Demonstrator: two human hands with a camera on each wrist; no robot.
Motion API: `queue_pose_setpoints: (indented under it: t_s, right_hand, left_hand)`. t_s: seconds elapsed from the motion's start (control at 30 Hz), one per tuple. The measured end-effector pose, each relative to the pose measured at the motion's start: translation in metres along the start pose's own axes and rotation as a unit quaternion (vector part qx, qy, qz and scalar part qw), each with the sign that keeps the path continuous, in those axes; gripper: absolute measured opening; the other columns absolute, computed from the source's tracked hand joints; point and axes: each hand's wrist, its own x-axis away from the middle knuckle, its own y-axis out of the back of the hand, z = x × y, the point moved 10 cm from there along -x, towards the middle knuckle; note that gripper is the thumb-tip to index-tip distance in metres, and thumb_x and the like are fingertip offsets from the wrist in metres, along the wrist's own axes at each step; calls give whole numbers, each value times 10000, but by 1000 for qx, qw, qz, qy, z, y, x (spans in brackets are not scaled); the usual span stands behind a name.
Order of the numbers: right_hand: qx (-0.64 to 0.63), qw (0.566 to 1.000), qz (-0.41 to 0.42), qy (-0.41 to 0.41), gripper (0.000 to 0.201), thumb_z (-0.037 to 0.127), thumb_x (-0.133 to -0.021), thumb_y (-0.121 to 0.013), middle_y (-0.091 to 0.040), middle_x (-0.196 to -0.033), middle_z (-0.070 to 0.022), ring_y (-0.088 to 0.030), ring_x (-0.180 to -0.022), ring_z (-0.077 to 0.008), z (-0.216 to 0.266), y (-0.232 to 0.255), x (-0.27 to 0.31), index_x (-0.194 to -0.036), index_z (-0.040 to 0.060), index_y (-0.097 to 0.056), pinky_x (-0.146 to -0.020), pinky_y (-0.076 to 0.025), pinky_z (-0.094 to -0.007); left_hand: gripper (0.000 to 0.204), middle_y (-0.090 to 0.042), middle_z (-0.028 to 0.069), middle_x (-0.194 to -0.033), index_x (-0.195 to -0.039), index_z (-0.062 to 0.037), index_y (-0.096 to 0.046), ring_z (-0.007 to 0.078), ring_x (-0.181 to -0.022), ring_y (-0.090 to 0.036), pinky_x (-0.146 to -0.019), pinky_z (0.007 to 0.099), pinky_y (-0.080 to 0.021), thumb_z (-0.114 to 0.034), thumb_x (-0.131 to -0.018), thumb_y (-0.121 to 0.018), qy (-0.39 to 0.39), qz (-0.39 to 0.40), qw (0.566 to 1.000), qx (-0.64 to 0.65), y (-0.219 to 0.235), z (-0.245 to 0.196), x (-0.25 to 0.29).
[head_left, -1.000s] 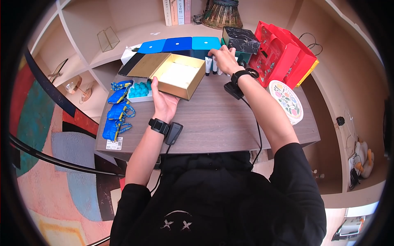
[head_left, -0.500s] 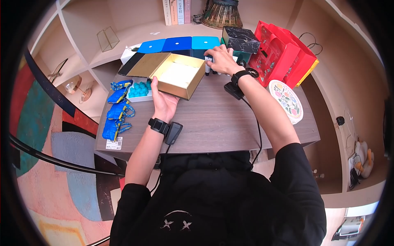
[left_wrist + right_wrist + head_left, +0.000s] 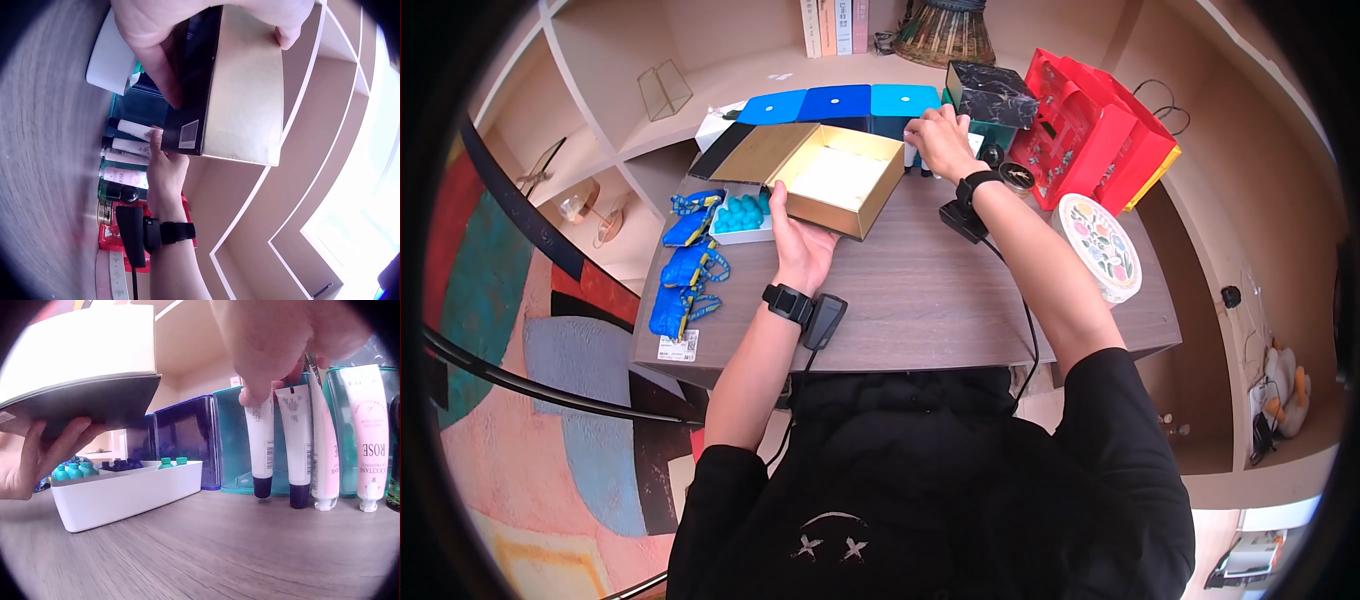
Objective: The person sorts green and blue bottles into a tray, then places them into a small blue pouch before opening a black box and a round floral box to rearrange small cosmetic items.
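- I see a grey wood-grain worktop (image 3: 920, 290) set against pale built-in shelves (image 3: 600, 90), with a patterned rug on the floor to my left.
- At the left edge lie blue pouches (image 3: 683, 270), and just beside them a white tray of teal bottles (image 3: 740, 217).
- My left hand (image 3: 802, 250) has its grip curled under the gold box (image 3: 840, 180), thumb up the near wall, holding it tilted off the worktop with its lid open.
- The near strip of worktop in front of me is bare wood.
- Behind the box stand blue boxes (image 3: 840, 100); a row of upright tubes (image 3: 294, 444) lines up against them.
- My right hand (image 3: 945, 140) has its grip narrowed on the tops of the tubes, fingertips (image 3: 259, 387) pinching one.
- To the right, a marbled box (image 3: 990, 95), a red bag (image 3: 1090, 130) and a floral tin (image 3: 1100, 245) crowd that side.
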Motion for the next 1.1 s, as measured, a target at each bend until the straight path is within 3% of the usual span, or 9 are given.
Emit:
queue_pose_setpoints:
  t_s: [0.4, 0.67, 0.73, 0.8, 0.87, 0.97, 1.0, 1.07, 1.1]
  right_hand:
    - [3, 999, -35, 2, 218, 207, -898, -679, -612, -1110, -113, -472, -1142, -310, 1, 5, 3, -1105, 149, -715, -938, -338, -478]
    - [-112, 974, -195, -1, 176, 206, -889, -697, -602, -1003, -82, -516, -1049, -294, 3, 48, 23, -1052, 142, -686, -895, -346, -439]
    - [-95, 969, -226, 9, 149, 193, -911, -674, -624, -958, -77, -579, -955, -261, 11, 56, 36, -1045, 126, -685, -834, -410, -395]
    - [-335, 924, -173, -67, 155, 209, -945, -644, -643, -906, -69, -632, -825, -200, -3, 39, 42, -1049, 101, -684, -701, -466, -340]
    - [-368, 914, -139, -98, 233, 282, -995, -590, -667, -900, -52, -646, -731, -143, -3, 32, 53, -1069, 80, -678, -595, -486, -287]
    - [-611, 760, 75, -208, 522, 496, -1032, -465, -687, -970, -50, -652, -748, -119, -5, -25, 67, -1199, 22, -605, -598, -518, -249]
    - [-612, 759, 74, -208, 522, 496, -1032, -465, -687, -970, -50, -652, -748, -119, -5, -24, 72, -1199, 22, -605, -598, -518, -249]
    - [-765, 589, 145, -216, 600, 547, -1025, -435, -688, -1011, -65, -670, -771, -130, 18, -37, 92, -1279, 14, -546, -597, -542, -256]
    - [-790, 552, 183, -194, 642, 569, -1019, -423, -679, -1165, -88, -699, -921, -153, 29, -36, 100, -1380, 42, -492, -709, -585, -285]
  left_hand:
    - [829, -446, 98, -1460, -1482, -117, -337, 242, -1334, -451, -1052, 429, -406, -681, -905, -528, -1, -13, 1000, -2, 1, 0, 0]
    - [801, -441, 86, -1483, -1495, -121, -336, 250, -1353, -444, -1081, 437, -397, -657, -925, -507, 6, -10, 1000, 3, 2, 2, -1]
    - [795, -437, 89, -1488, -1493, -120, -338, 254, -1356, -444, -1085, 442, -393, -654, -928, -504, 6, -16, 1000, 2, 2, 2, 0]
    - [803, -436, 100, -1484, -1494, -117, -328, 255, -1354, -442, -1080, 444, -386, -661, -928, -495, 0, -9, 1000, -8, -1, 1, 0]
    - [811, -436, 111, -1480, -1494, -113, -319, 256, -1352, -439, -1074, 447, -378, -668, -928, -487, -4, -1, 1000, -19, -4, 0, 1]
    - [814, -422, 121, -1501, -1510, -110, -300, 272, -1379, -425, -1089, 460, -373, -664, -938, -468, -2, 19, 999, -49, -10, 1, 5]
    - [829, -413, 126, -1511, -1521, -105, -285, 280, -1389, -418, -1097, 470, -373, -666, -938, -464, 28, 39, 998, -39, -12, 7, 5]
    - [844, -404, 130, -1522, -1532, -100, -270, 288, -1400, -410, -1104, 480, -373, -669, -938, -460, 58, 57, 996, -31, -12, 14, 5]
    - [857, -397, 133, -1529, -1538, -96, -261, 292, -1404, -408, -1108, 488, -374, -673, -936, -459, 94, 87, 991, -44, -16, 22, 6]
